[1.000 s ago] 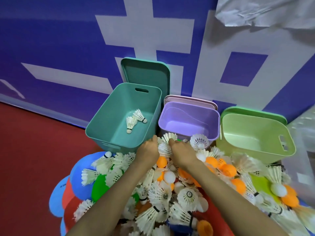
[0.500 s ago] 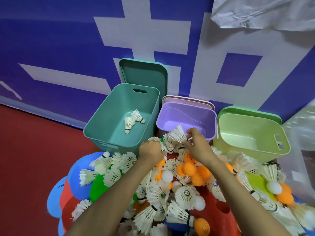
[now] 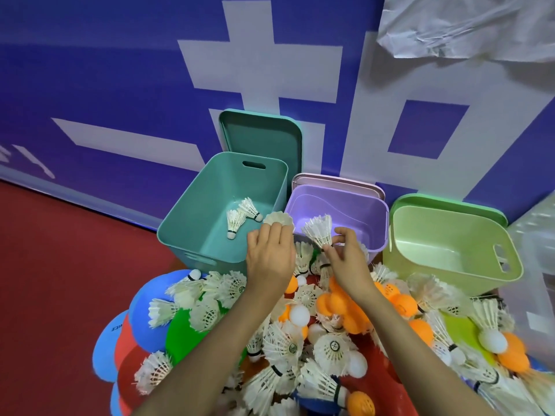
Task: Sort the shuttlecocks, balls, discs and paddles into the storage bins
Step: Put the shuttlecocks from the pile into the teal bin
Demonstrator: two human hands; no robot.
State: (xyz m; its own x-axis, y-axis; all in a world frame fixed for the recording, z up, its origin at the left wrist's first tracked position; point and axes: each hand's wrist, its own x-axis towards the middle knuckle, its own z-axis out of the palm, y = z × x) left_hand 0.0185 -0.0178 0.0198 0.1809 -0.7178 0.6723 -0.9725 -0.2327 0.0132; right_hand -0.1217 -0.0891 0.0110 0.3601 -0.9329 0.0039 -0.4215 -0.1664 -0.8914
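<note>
Looking down from the head camera, the left hand (image 3: 270, 259) grips a white feathered shuttlecock (image 3: 278, 220). Its skirt fans out past the fingertips, at the near right corner of the teal plastic storage bin (image 3: 192, 235). The right hand (image 3: 350, 262) pinches a second white feathered shuttlecock (image 3: 319, 232) by its cork end between thumb and fingers. That skirt tilts up and left, in front of the near left rim of the purple plastic bin (image 3: 345, 205). Two more white shuttlecocks (image 3: 240, 217) lie on the teal bin's floor. A light green plastic bin (image 3: 435, 223) stands just right of the purple one, and a teal lid (image 3: 261, 136) leans behind against the blue and white wall (image 3: 120, 85). Under both forearms lies a heap of loose shuttlecocks (image 3: 330, 352), orange balls (image 3: 336, 304), white balls (image 3: 300, 315), and a blue disc (image 3: 141, 295) and a green disc (image 3: 183, 334) on the red floor (image 3: 60, 265).
</note>
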